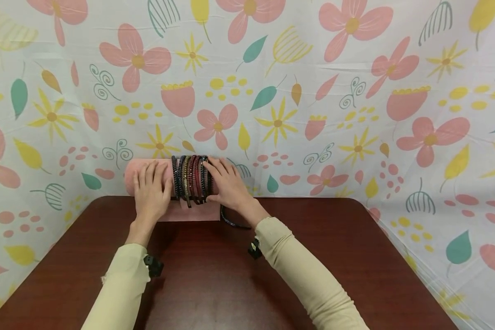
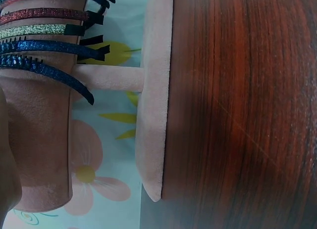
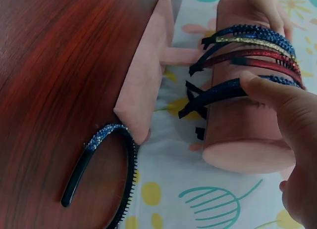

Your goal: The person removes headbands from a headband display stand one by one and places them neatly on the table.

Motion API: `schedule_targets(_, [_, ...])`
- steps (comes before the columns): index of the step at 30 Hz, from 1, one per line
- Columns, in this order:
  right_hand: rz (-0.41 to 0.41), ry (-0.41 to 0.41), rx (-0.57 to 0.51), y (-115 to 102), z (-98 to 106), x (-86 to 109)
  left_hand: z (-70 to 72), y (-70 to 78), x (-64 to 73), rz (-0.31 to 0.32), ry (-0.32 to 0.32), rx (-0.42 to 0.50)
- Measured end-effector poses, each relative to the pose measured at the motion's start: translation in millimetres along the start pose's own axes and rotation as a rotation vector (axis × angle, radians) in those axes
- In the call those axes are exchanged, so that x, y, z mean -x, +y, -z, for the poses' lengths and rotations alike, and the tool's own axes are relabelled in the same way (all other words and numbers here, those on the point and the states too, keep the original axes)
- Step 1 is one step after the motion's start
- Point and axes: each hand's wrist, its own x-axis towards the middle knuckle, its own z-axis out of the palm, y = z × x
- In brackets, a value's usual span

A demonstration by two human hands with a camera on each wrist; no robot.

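Note:
A pink, velvety headband holder [image 1: 129, 179] lies sideways as a padded roll, joined by a short post to a flat base [image 1: 198, 214]. Several glittery headbands, blue, gold, red and black, hug the roll side by side. My left hand [image 1: 151, 188] rests over the roll's left part, fingers extended across its top. On the right, my right hand [image 1: 231, 185] holds a dark blue headband [image 3: 225, 92], thumb pressed on its near side and fingers up at the top of the roll. Its far side is hidden. The blue headband [image 2: 49, 73] nearest my left hand hangs slightly askew.
A loose black headband [image 3: 130, 174] with a blue jewelled section lies on the table just right of the base. The dark brown wooden table [image 1: 214, 275] extends toward me. Directly behind the holder hangs a flowered cloth [image 1: 297, 137].

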Motion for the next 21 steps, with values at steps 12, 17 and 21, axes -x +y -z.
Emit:
schedule_targets(12, [0.048, 0.017, 0.177, 8, -5, 0.8, 1.5, 1.4, -0.2, 0.007, -0.008, 0.003])
schedule_targets(17, [0.079, 0.008, 0.193, 14, -5, 0.0, 1.1, 1.5, 0.0, 0.007, -0.009, -0.001])
schedule_targets(21, [0.096, 0.004, 0.172, 19, -5, -0.3, 0.6, 1.6, 0.3, 0.012, -0.014, 0.001])
